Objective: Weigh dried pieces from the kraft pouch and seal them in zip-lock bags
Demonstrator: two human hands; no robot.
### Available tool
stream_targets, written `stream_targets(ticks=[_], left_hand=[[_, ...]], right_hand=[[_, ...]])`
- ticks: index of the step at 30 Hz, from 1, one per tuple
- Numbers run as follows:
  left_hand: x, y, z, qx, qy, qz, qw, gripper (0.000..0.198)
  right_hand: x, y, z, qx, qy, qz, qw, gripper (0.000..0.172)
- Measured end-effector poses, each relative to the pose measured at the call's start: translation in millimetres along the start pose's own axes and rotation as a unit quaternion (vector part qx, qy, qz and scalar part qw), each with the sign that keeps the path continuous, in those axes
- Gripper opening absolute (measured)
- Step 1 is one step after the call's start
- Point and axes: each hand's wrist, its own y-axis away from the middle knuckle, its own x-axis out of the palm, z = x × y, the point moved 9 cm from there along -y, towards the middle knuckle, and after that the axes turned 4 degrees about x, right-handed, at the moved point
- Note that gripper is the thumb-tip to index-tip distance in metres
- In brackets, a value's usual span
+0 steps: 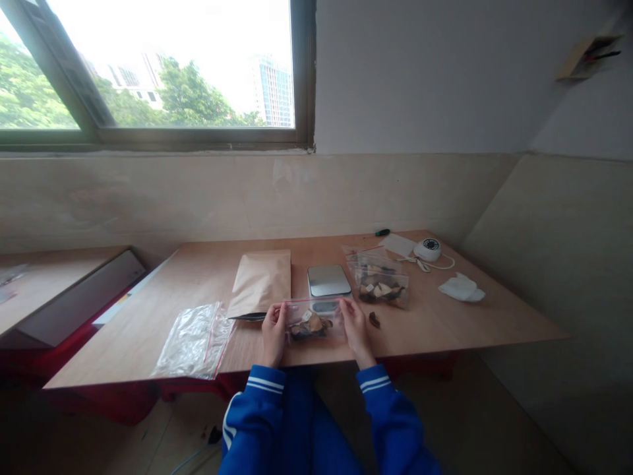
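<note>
A clear zip bag (312, 324) with a red strip along its top holds dark and tan dried pieces and a small white packet. My left hand (274, 332) pinches its top left corner, and my right hand (356, 330) pinches the top right corner. Just behind the bag sits a silver-topped scale (329, 281), its display partly seen through the plastic. A brown paper bag (262, 280) lies to the left of the scale, its dark opening facing me. To the right, filled zip bags (383, 287) lie together, with one loose dark piece (374, 320) in front of them.
Flat clear bags (192, 340) lie at the table's front left. At the back right are a white dome camera (427, 249) with its cable, a white paper (397, 245) and a green object (382, 232). A crumpled white sheet (461, 287) lies farther right.
</note>
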Motion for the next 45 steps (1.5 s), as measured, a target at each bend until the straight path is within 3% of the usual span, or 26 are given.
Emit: stream_targets(ticks=[14,19,23,34,45], left_hand=[[-0.3,-0.8,1.1,0.018,-0.017,-0.001,1.0,0.035],[-3.5,0.1,-1.2,0.004,0.011,-0.007,1.0,0.034],[3.5,2.0,2.7,-0.033,0.048,0.031,0.998,0.033],[6.5,1.9,5.6,-0.05,0.055,0.057,0.996,0.033],[2.8,1.5,14.6,-0.072,0.095,0.033,0.992,0.029]], right_hand=[[-1.3,5.5,11.2,0.001,0.039,-0.036,0.999,0.039],[7.7,7.1,8.3,0.025,0.012,0.008,1.0,0.037],[14.8,7.1,3.0,0.043,-0.002,0.048,0.998,0.038],[14.0,3.1,-3.7,0.04,-0.014,0.062,0.997,0.035],[2.0,1.0,0.4,-0.004,0.042,0.007,0.999,0.036]])
